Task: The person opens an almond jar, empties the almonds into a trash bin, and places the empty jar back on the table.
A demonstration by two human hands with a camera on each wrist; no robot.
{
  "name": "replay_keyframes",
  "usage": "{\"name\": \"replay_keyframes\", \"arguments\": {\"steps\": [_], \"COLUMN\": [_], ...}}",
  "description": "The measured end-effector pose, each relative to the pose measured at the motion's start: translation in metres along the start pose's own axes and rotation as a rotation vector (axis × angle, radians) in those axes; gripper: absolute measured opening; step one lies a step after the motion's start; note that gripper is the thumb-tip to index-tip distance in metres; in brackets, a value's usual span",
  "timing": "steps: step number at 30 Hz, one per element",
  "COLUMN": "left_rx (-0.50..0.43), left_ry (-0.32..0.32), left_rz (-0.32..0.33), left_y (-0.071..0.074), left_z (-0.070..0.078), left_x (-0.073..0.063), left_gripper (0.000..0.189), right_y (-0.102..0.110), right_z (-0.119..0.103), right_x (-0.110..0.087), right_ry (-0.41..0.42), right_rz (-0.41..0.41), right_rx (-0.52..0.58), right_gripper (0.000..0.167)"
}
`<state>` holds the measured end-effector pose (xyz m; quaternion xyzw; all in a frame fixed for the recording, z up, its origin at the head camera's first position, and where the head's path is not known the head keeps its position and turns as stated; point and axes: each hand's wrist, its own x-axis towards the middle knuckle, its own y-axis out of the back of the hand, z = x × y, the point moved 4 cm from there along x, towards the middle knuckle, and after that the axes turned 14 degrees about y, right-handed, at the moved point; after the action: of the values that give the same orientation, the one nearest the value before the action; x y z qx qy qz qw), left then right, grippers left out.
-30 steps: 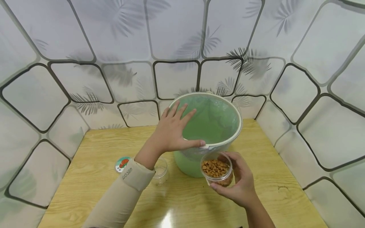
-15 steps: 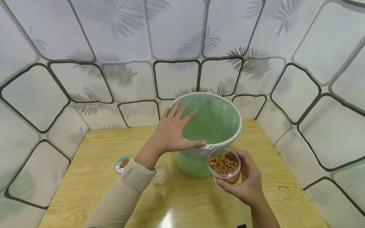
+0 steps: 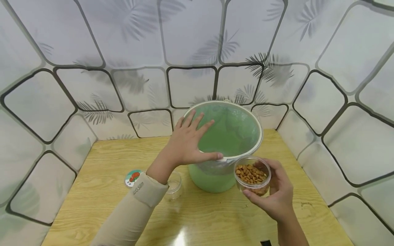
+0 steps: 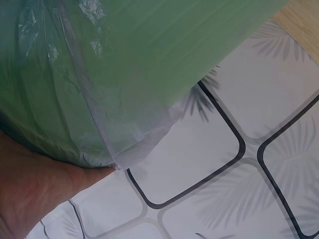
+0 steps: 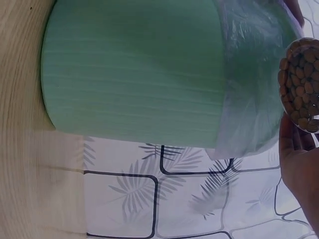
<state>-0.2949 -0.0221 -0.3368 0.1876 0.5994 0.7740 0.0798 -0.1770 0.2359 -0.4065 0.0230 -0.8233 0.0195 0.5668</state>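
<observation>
A green bin [image 3: 210, 181] stands on the table, its white rim covered by a clear plastic liner [image 4: 124, 134]. My left hand [image 3: 186, 143] rests on the rim's left side with its fingers spread and straight; the thumb reaches along the near edge. To the right of the bin, my right hand [image 3: 278, 198] grips a clear plastic jar [image 3: 253, 188] by its side. Brown kibble [image 3: 250, 173] fills much of that jar, which tilts a little toward me. In the right wrist view the jar's base [image 5: 301, 84] shows kibble pressed against it.
Beside the left forearm stands a second clear jar [image 3: 174, 186], partly hidden. A round lid with a red picture [image 3: 132, 177] lies left of it on the wooden table [image 3: 101, 198]. A small black object [image 3: 266, 243] shows at the bottom edge. Patterned walls enclose the back and sides.
My right hand has moved right and slightly up with the jar of kibble, away from the bin's front. The left hand has stayed on the rim.
</observation>
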Motion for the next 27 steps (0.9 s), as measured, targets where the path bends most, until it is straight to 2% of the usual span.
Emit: {"name": "replay_keyframes", "arguments": {"steps": [6,13,20,23,27], "left_rx": [-0.001,0.001,0.014,0.016,0.008], "left_ry": [-0.009,-0.008,-0.014,-0.013,-0.011], "left_rz": [0.018,0.018,0.024,0.029,0.024], "left_y": [-0.001,-0.001,-0.001,-0.001,-0.002], "left_z": [0.000,0.000,0.000,0.000,0.000], "left_x": [0.000,0.000,0.000,0.000,0.000], "left_gripper": [0.109,0.109,0.109,0.109,0.108], "right_y": [0.006,0.015,0.024,0.028,0.035], "right_z": [-0.001,-0.002,-0.001,0.000,0.000], "right_x": [0.006,0.011,0.023,0.029,0.035], "right_ry": [0.028,0.025,0.054,0.053,0.047], "right_rz": [0.025,0.053,0.085,0.082,0.057], "right_rx": [-0.012,-0.062,-0.075,-0.114,-0.227], "right_gripper": [0.085,0.086,0.086,0.086,0.087]}}
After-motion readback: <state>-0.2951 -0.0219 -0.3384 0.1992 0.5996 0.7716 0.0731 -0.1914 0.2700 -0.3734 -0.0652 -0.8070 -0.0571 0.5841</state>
